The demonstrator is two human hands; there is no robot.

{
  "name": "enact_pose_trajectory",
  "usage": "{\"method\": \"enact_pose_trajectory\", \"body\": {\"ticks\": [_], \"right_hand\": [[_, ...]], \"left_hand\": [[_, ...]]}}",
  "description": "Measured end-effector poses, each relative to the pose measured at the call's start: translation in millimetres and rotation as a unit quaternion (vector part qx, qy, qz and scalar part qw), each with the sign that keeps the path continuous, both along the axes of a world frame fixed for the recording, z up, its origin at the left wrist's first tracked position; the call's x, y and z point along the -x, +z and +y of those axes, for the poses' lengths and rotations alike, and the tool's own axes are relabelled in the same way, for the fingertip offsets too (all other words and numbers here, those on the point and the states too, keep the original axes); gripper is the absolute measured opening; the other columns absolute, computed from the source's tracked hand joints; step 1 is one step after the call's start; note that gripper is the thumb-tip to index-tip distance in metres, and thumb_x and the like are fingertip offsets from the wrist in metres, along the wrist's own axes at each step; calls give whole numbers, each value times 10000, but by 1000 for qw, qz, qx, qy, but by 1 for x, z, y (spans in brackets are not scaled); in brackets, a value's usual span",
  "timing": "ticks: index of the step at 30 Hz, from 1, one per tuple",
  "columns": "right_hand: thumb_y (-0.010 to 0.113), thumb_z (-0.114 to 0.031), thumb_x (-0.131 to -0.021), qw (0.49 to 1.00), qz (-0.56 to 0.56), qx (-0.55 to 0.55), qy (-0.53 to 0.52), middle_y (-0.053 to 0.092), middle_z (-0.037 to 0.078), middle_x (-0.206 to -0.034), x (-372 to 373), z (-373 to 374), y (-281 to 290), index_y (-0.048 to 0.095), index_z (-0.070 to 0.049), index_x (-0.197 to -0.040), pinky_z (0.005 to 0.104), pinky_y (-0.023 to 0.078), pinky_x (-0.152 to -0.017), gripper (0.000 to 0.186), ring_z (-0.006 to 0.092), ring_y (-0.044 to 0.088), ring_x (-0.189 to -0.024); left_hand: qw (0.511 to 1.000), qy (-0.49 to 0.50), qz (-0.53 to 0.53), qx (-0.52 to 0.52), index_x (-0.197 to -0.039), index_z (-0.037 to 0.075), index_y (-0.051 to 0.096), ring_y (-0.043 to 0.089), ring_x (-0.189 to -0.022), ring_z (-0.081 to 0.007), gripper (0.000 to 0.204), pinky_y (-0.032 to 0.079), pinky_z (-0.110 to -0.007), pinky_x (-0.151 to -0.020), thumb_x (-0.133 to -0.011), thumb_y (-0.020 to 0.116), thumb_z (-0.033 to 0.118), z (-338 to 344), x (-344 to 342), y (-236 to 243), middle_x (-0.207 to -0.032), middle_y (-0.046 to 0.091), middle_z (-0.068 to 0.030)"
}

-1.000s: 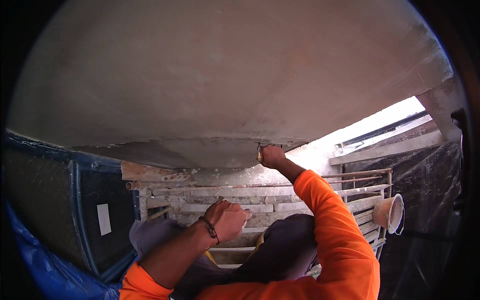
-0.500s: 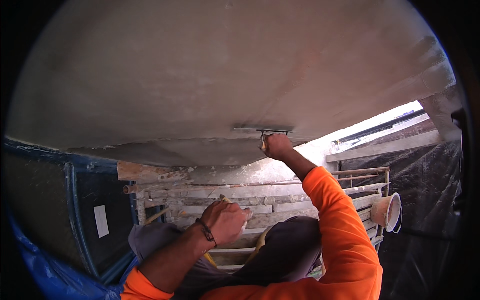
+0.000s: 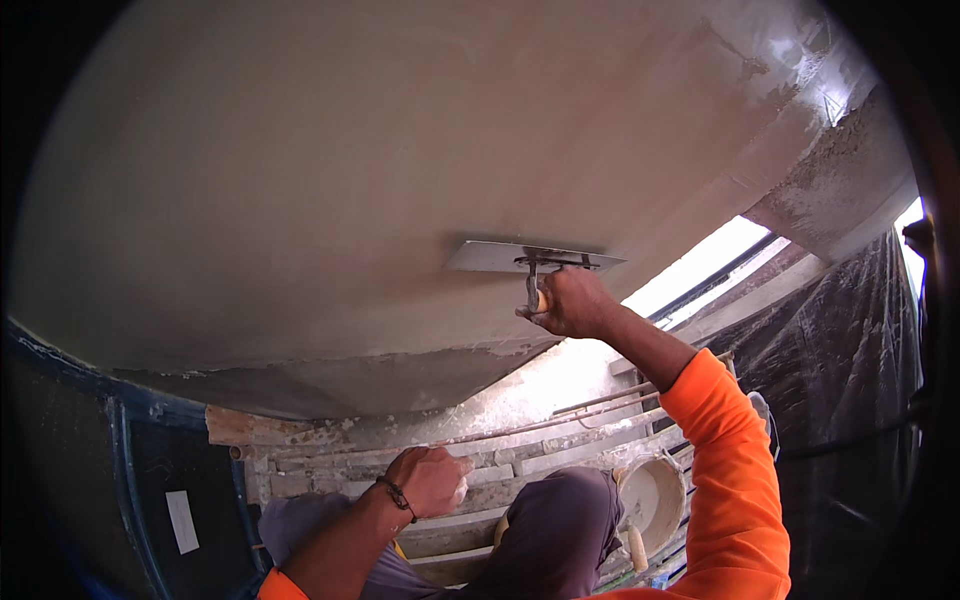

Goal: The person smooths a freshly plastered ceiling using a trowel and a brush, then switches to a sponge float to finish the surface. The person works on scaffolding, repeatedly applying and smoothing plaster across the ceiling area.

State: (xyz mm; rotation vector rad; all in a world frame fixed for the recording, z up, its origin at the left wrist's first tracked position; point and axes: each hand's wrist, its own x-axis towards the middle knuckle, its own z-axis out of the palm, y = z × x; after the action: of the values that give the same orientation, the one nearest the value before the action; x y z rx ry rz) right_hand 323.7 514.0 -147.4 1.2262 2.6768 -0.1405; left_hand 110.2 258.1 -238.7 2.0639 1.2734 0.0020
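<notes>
My right hand (image 3: 578, 303) is wrapped round the wooden handle of a plastering trowel (image 3: 490, 257). Its wide metal blade lies at or very near the smooth grey plastered surface (image 3: 300, 180) overhead; I cannot tell whether the whole face touches. My left hand (image 3: 428, 482), with a dark bracelet at the wrist, is held closed in front of my knees. Whatever it may hold is hidden by the fingers. Pale smears of plaster show on its knuckles.
A round bucket (image 3: 655, 500) stands by my right knee, with a wooden tool handle (image 3: 637, 548) beside it. Slatted boards (image 3: 470, 540) run beneath me. Dark plastic sheeting (image 3: 850, 350) hangs at the right. A blue-framed dark panel (image 3: 122, 470) stands left.
The view has tilted upward and shifted. The trowel's blade now shows its face rather than just its edge, still in my right hand. The bucket by my right knee has come into view.
</notes>
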Motion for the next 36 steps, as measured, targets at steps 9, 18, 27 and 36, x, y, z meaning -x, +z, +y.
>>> {"method": "enact_pose_trajectory", "body": {"ticks": [9,18,27,36], "right_hand": [[807,-442,-872,997,43,-54,-24,685,148,-706,-13,-12,192,654,-53,-738,455,562,-695,439,326,703,-703],[834,-395,-874,972,191,-134,4,600,30,-619,-39,-4,342,599,-60,-694,340,483,-568,447,124,598,-598],[842,-441,-866,918,389,-81,-23,511,-23,-599,-93,27,424,574,-134,-772,254,400,-455,418,71,488,-489],[780,-389,-939,731,649,-178,-112,463,-74,-655,-182,33,477,522,-178,-875,263,433,-494,339,59,484,-548]], "left_hand": [[998,-50,2,25,-1147,127,723,706,-981,-432,346,564,-526,-894,-883,627,330,19,-9,-9,-1007,733,-229],[997,-78,19,3,-1083,153,729,717,-947,-381,332,564,-498,-851,-848,663,379,31,-29,-41,-969,756,-143],[996,-87,15,27,-1069,156,716,715,-941,-389,323,555,-502,-840,-862,659,398,33,-39,-31,-957,751,-151],[997,-83,5,9,-1101,147,714,722,-957,-371,348,563,-480,-868,-841,673,375,26,-35,-28,-975,758,-144]]}}
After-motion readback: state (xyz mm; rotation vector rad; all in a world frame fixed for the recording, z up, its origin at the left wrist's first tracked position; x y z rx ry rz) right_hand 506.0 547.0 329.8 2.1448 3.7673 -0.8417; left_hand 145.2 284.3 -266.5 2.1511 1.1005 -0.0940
